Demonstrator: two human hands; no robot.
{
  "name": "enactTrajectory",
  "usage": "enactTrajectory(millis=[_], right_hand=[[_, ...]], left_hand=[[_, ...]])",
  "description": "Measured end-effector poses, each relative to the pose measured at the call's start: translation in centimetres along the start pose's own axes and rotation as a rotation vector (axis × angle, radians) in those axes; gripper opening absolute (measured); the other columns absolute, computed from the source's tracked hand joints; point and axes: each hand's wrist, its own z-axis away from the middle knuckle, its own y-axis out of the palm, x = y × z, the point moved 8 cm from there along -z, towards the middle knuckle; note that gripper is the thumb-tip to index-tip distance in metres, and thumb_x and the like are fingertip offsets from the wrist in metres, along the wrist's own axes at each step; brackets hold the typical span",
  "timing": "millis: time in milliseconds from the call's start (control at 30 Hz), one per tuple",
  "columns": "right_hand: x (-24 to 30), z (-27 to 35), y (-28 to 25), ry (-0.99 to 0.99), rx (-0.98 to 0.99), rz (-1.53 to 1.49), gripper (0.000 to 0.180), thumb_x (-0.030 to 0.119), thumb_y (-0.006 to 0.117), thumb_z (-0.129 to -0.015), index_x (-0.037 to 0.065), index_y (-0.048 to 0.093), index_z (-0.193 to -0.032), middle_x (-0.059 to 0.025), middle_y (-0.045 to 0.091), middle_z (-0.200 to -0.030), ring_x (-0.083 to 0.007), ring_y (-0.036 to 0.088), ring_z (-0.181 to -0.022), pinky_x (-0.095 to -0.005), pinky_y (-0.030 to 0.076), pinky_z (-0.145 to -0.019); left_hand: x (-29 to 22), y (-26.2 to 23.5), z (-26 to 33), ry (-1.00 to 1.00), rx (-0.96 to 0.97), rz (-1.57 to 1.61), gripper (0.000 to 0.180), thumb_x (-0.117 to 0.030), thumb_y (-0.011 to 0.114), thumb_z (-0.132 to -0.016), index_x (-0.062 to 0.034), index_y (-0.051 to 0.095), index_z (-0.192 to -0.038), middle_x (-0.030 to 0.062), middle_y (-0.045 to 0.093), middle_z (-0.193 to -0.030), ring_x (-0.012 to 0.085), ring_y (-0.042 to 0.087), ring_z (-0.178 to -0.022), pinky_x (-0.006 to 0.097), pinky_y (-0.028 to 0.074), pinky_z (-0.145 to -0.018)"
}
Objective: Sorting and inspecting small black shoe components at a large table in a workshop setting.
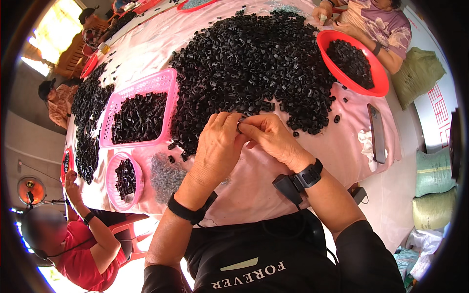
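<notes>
Fingertips meet at the near edge of the big heap of small black plastic pieces, where my left hand and right hand come together. Both hands are nearly closed, thumbs and forefingers pinched on one small black piece held between them, just above the pink cloth of the counter. The piece is mostly hidden by my fingers, so I cannot tell its exact shape. The other fingers of each hand curl loosely under. Each wrist carries a black band.

To my left on the counter sits a pink rectangular basket partly filled with black pieces, and nearer to me a small round pink bowl with a few more. Just beside that bowl lies a patch of small grey metal parts. On my right a red round basket holds more black pieces, and a dark phone lies near the counter's edge beside a crumpled white cloth. Other people sit around the counter at their own piles.
</notes>
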Motion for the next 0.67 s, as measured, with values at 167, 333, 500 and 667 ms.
enactTrajectory(millis=[167,333,500,667], right_hand=[[0.29,0.09,-0.3,-0.007,-0.034,0.052,0.02,0.014,0.066,-0.099,-0.003,0.076,-0.098,-0.0046,0.074,-0.085,-0.0085,0.067,-0.074,-0.023,0.055,-0.066],[0.25,0.08,-0.52,-0.021,-0.042,0.051,0.018,0.014,0.068,-0.097,-0.002,0.076,-0.096,-0.004,0.073,-0.083,-0.0074,0.066,-0.073,-0.0227,0.054,-0.064],[0.13,0.08,-0.6,-0.009,-0.029,0.009,0.021,0.017,0.066,-0.098,-0.001,0.076,-0.096,-0.0038,0.073,-0.083,-0.0077,0.066,-0.075,-0.0229,0.054,-0.065],[-0.15,0.01,-0.67,0.002,-0.014,-0.084,0.02,0.018,0.064,-0.099,0.002,0.077,-0.099,-0.004,0.074,-0.089,-0.0098,0.068,-0.078,-0.0236,0.057,-0.069]], left_hand=[[-0.22,0.44,0.11,-0.03,0.005,0.037,0.042,0.0,0.076,-0.076,0.0054,0.061,-0.116,0.0215,0.066,-0.1,0.0404,0.065,-0.091,0.046,0.055,-0.078],[-0.24,0.78,0.1,-0.023,-0.032,0.044,0.038,0.002,0.073,-0.078,0.0047,0.06,-0.114,0.0207,0.067,-0.094,0.0403,0.066,-0.085,0.045,0.055,-0.073],[-0.5,0.85,-0.02,-0.026,-0.056,0.069,0.036,0.003,0.07,-0.08,0.0045,0.06,-0.115,0.021,0.067,-0.094,0.038,0.068,-0.08,0.043,0.056,-0.068],[-0.04,0.85,0.01,-0.072,-0.042,0.132,0.04,0.0,0.071,-0.082,0.0043,0.06,-0.12,0.0211,0.068,-0.099,0.0342,0.07,-0.08,0.041,0.058,-0.069]])
